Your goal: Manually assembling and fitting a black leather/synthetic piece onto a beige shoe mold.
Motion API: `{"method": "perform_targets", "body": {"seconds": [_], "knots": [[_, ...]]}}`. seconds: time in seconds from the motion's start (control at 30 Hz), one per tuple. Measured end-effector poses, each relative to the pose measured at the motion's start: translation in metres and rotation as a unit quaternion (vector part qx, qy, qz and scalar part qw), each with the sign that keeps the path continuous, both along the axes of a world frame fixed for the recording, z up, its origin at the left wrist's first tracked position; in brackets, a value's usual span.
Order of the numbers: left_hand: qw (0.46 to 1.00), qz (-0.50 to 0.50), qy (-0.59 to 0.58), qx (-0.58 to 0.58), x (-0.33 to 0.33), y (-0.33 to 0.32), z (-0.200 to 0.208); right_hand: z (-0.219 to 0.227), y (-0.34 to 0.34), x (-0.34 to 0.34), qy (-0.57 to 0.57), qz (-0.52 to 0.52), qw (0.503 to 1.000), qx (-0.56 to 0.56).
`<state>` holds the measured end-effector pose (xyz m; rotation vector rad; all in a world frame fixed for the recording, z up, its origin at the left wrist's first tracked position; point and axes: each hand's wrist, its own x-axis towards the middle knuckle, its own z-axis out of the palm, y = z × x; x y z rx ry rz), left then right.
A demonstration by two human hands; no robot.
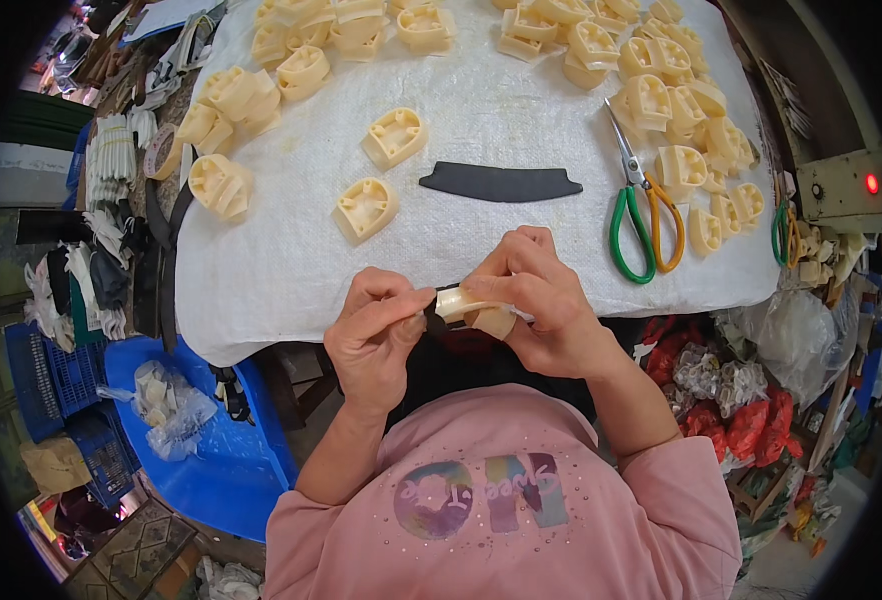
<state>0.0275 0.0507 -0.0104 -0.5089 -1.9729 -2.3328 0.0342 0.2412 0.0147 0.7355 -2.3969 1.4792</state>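
In front of my chest, at the table's near edge, my right hand (541,305) grips a cream plastic shoe heel (491,320). My left hand (373,340) has thumb and forefinger pinched on a black strip (434,316) at the heel's left end; fingers hide part of both. Just beyond, a curved black strip (501,183) lies flat on the white-covered table (291,230). Two loose cream heels, a nearer one (366,210) and a farther one (395,137), rest to its left. Scissors (633,175) with green and orange handles lie to its right, blades pointing away.
Cream heels are heaped along the far edge (426,28), the left side (231,95) and the right side (686,110). A blue plastic bin (261,470) stands low on the left. More scissors (785,235) and red bags (761,425) are at the right.
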Motion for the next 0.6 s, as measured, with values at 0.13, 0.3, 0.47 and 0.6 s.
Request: {"method": "perform_targets", "body": {"seconds": [0.13,0.3,0.47,0.6], "knots": [[0.998,0.036,0.035,-0.045,0.0,0.002,0.004,0.001,0.0,-0.002,0.002,-0.018,1.0,-0.012],[0.992,0.029,0.041,-0.119,-0.001,0.005,0.017,-0.002,0.001,0.001,-0.026,-0.001,0.999,-0.032],[0.98,0.026,0.1,-0.173,-0.007,0.006,0.017,-0.005,0.004,0.002,-0.054,0.004,0.998,-0.019],[0.963,0.021,0.161,-0.217,-0.012,0.009,0.016,-0.003,0.007,0.001,-0.062,0.01,0.998,0.005]]}}
